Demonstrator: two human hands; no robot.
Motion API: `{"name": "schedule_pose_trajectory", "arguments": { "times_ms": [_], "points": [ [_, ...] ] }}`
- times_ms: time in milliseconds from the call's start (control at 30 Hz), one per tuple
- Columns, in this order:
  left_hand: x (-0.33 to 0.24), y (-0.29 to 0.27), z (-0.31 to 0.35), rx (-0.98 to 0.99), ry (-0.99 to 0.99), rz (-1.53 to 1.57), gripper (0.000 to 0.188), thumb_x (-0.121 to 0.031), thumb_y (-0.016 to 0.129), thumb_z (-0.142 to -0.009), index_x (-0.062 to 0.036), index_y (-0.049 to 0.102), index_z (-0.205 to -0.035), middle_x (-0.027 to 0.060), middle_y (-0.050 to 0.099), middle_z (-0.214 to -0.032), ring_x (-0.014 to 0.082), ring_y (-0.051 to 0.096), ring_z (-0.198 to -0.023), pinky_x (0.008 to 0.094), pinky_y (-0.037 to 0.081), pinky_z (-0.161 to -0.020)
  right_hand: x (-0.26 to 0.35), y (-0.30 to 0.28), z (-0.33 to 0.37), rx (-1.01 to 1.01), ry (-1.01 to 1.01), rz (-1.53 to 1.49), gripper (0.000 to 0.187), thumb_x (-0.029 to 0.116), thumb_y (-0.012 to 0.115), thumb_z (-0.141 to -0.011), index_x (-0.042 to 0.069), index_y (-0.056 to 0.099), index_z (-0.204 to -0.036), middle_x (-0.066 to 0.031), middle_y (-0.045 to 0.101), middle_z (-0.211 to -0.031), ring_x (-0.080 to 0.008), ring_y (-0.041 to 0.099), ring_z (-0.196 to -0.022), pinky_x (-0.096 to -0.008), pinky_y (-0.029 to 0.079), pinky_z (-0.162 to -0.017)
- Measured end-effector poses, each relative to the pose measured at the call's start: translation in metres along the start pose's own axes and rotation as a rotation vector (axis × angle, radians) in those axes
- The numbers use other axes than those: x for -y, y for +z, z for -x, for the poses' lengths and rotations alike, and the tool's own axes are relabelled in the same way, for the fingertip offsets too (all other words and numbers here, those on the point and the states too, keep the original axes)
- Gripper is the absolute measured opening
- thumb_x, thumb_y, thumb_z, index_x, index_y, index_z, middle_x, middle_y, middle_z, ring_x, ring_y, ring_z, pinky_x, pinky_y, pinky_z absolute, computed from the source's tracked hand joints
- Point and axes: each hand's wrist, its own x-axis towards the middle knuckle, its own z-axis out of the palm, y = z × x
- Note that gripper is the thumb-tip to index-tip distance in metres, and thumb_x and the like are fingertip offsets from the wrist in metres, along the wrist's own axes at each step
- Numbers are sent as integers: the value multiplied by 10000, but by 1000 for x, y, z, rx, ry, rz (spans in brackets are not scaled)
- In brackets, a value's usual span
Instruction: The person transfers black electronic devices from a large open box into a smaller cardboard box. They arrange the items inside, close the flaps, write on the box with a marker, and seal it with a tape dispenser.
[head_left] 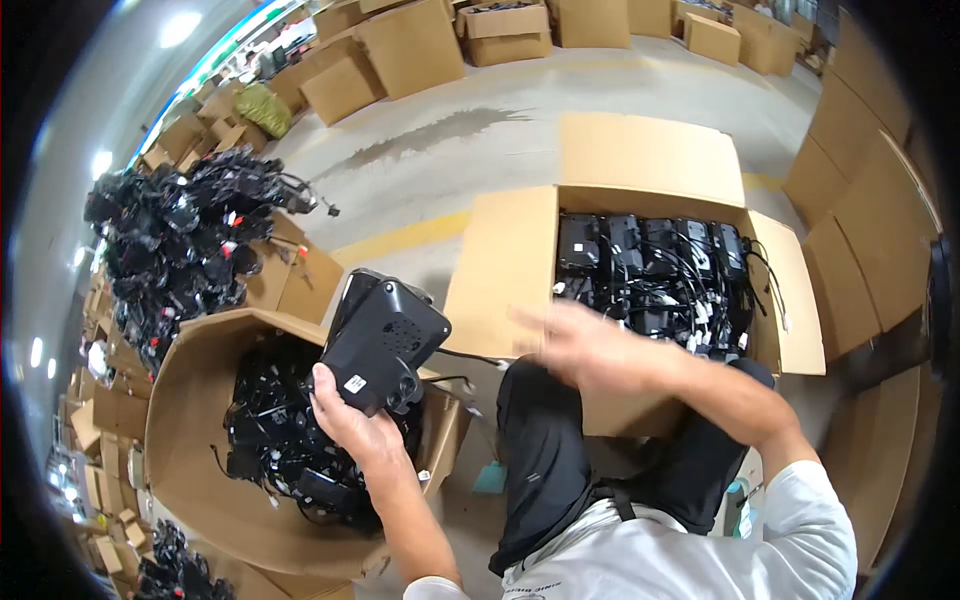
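My left hand (358, 425) is closed on a black plastic device housing (385, 335) with a speaker-like patch of holes, a small white label and a trailing cable. A second black casing shows behind it, so the hand seems to hold two together. Under them, an open carton (190, 450) is filled with tangled black units and cables (300, 470). My right hand (580, 345) hovers over the left side of another open carton (505, 265); its fingers are smeared by motion. Rows of similar black housings (660, 250) with cables and white connectors sit inside that carton.
A high heap of black cabled parts (180, 240) rises on the left beside cartons. Large cardboard boxes (410, 50) line the far side, and tall cardboard (860, 200) stands at the right. A yellow-green sack (263, 110) lies far left. The floor (440, 140) has a dark stain.
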Motion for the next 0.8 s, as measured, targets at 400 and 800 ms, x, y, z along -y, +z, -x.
{"name": "schedule_pose_trajectory", "arguments": {
  "times_ms": [400,800],
  "points": [
    [42,113,63,162,-383,222,559,-482,424,-1021,-17,565,-1297,125,630,-1247,281,628,-1143,445,528,-961,26,-27,-68,-1019,-28,-335,258,148,725,-938,-49,688,-1102,-125,737,-966,-154,693,-856,-304,558,-783],
    [78,176,22,848,-328,-77,535,-353,677,-1006,84,553,-1288,168,686,-1183,253,700,-1045,415,574,-952,-45,-165,-41,-329,442,-612,891,705,592,-929,4,479,-1468,-167,558,-1387,-191,553,-1218,-352,466,-1018]
  ]
}}
